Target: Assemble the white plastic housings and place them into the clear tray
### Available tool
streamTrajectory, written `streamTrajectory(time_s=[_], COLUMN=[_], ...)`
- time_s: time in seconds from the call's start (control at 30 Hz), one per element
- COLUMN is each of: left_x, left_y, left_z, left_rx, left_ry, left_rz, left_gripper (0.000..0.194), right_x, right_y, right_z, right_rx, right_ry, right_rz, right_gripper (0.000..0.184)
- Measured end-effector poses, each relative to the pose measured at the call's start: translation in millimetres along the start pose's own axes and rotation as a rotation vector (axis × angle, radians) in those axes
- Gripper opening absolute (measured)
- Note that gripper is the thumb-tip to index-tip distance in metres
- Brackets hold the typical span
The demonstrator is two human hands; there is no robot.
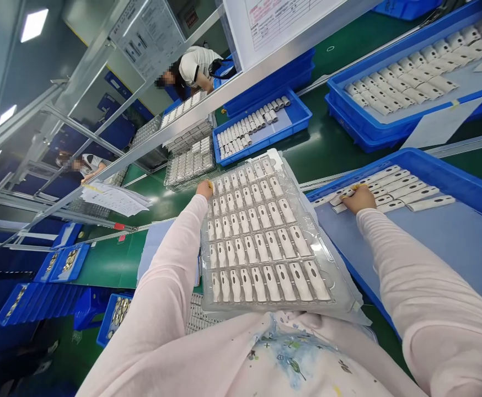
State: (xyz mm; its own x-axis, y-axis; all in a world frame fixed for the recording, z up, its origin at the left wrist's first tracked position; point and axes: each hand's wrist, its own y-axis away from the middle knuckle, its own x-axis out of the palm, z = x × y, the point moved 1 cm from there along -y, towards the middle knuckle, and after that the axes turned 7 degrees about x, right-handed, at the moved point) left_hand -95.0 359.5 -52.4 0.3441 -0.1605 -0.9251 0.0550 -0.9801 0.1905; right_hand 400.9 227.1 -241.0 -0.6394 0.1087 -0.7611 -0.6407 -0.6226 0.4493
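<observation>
In front of my body lies a clear plastic tray (321, 242), its pockets holding rows of white elongated casings with small dark oval holes. My left hand (204, 189) is closed at the tray's far left corner; most of its fingers are hidden, so what they grip is unclear. My right hand (359, 199) reaches into a blue bin (451, 165) on the right. Its fingers, with yellow covers on the tips, are pinched on one of the white casings (340, 207) lying there in rows.
Beyond the tray stand another blue bin of casings (261, 140) and stacked clear trays (189, 165). Further blue bins (390, 124) are at the upper right. A metal rail (241, 91) crosses ahead. Two people work past it. Paper sheets (114, 198) hang at the left.
</observation>
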Motion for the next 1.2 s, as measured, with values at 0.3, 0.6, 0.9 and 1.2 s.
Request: streamTrajectory(time_s=[0.3, 0.6, 0.9, 1.2], left_x=[4.0, 0.4, 0.8, -3.0], left_y=[-2, -4, 3, -2], left_z=[-10, -3, -3, -10], left_rx=[-0.129, -0.153, -0.14, -0.111], left_ry=[-0.046, 0.006, -0.032, 0.014], left_rz=[0.003, 0.004, -0.007, 0.034], left_gripper=[0.045, 0.045, 0.044, 0.044], right_x=[2, 3, -11, -13], right_y=[11, 18, 21, 31], right_z=[-8, -24, -45, -52], right_rx=[-0.018, -0.014, -0.025, -0.056], right_ry=[-0.193, -0.363, -0.493, -0.561], right_rz=[0.008, -0.011, -0.047, -0.076], right_gripper=[0.04, 0.042, 0.043, 0.041])
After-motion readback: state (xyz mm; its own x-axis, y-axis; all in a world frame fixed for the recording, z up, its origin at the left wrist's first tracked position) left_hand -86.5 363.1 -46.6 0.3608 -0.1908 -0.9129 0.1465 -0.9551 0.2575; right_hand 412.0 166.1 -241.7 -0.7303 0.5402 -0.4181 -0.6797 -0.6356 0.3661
